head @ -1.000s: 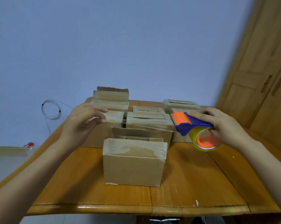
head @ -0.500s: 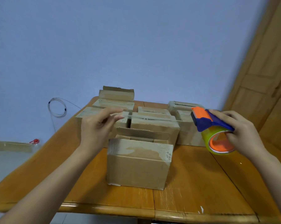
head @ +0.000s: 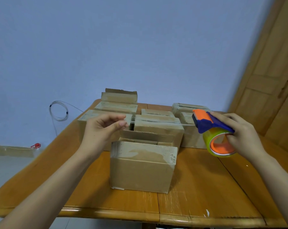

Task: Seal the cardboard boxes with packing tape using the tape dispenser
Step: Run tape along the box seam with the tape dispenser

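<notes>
Left hand (head: 101,129): I'm pinching the tape strip (head: 158,121) end, frame centre.
Right hand (head: 240,133): I'm gripping the tape dispenser (head: 211,128).
Around: the open box (head: 142,166) is sitting below, 6-odd boxes (head: 156,124) crowding behind.

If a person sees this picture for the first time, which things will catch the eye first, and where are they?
The blue and orange tape dispenser with its yellow-green roll stands out, held in the right hand at the right. A thin clear strip of tape runs from it to the left hand, above the open cardboard box at the front middle of the wooden table. More boxes crowd behind it.
</notes>
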{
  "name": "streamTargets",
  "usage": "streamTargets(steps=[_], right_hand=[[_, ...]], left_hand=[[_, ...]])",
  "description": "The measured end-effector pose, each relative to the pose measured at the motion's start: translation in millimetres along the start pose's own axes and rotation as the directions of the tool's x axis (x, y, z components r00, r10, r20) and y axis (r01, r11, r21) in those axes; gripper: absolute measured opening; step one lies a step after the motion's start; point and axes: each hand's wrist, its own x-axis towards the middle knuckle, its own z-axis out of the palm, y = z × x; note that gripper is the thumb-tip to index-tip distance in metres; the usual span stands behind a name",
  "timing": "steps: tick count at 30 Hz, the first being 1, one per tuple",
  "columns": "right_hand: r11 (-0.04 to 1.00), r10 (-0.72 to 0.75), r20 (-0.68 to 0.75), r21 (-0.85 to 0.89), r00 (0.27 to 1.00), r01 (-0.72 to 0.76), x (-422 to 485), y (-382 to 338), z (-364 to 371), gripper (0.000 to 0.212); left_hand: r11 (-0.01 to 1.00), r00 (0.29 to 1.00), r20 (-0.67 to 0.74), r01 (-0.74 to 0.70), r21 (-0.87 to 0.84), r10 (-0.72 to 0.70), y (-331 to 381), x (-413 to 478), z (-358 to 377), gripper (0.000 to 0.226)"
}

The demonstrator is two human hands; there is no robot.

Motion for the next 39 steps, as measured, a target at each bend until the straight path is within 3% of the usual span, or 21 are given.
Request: streamTargets(steps=[7,10,13,18,20,25,31,39], right_hand=[[0.999,-0.005,-0.006,-0.036,1.000,0.005,3,-2,-5,0.080],[0.999,0.012,-0.009,-0.037,1.000,-0.012,3,-2,-8,0.079],[0.999,-0.002,-0.021,-0.044,1.000,0.001,3,-5,-9,0.078],[0.999,-0.009,-0.029,-0.046,1.000,0.008,1,-9,-6,0.080],[0.999,-0.005,-0.036,-0.043,0.999,0.003,-1,-8,-4,0.081],[1.000,-0.011,-0.055,-0.029,0.998,0.009,-4,-6,-4,0.080],[0.999,0.013,-0.099,-0.047,0.995,-0.018,-1,-5,-5,0.081],[0.999,0.017,-0.106,-0.044,0.994,-0.022,6,-8,-2,0.078]], left_hand=[[0.995,0.985,0.164,0.039,0.092,-0.054,4,-2,-13,0.029],[0.994,0.978,0.194,0.051,0.100,-0.070,5,-2,-16,0.020],[0.995,0.992,0.090,0.094,-0.015,-0.092,9,-4,-9,0.027],[0.989,0.976,-0.185,0.128,0.070,-0.113,9,-6,14,0.009],[0.986,0.961,-0.233,0.164,0.040,-0.150,7,-8,18,0.017],[0.971,0.954,-0.243,0.208,0.115,-0.176,1,-13,18,0.029],[0.900,0.964,-0.267,0.105,0.424,0.014,-6,-16,28,0.027],[0.887,0.956,-0.282,0.064,0.458,0.077,-30,-21,36,0.021]])
